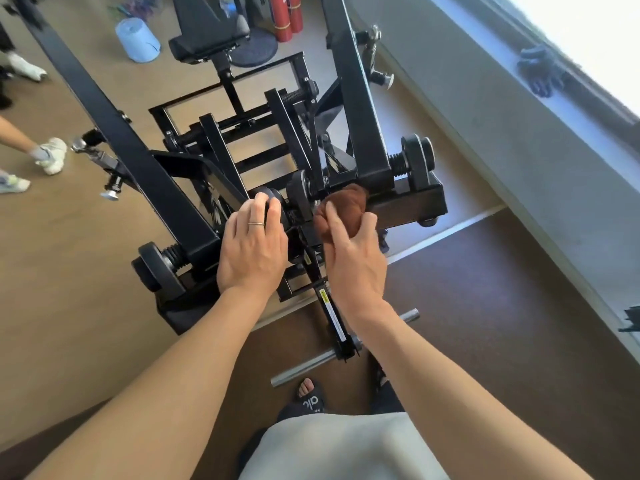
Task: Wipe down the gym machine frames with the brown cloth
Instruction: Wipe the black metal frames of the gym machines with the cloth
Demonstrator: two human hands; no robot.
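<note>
So the right hand has the brown cloth bunched in its grip, touching the crossbar running toward 3 o'clock. Left hand rests flat and relaxed on a black knob at 9.

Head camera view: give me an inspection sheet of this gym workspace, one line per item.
Surface: tan wood-look floor, with a dark brown mat under the person.
Job's things: crumpled brown cloth pressed against the black steel gym machine frame at its lower crossbar.
Clutter: upturned light blue plastic bucket, red cylinders, black gloves on the grey window ledge, loose silver metal bar by the sandalled foot.
Grippers: left hand rests on a round black knob; right hand grips the cloth.
Cables: nothing seen.
Surroundings: bright window on the right; other people's white sneakers on the left.
</note>
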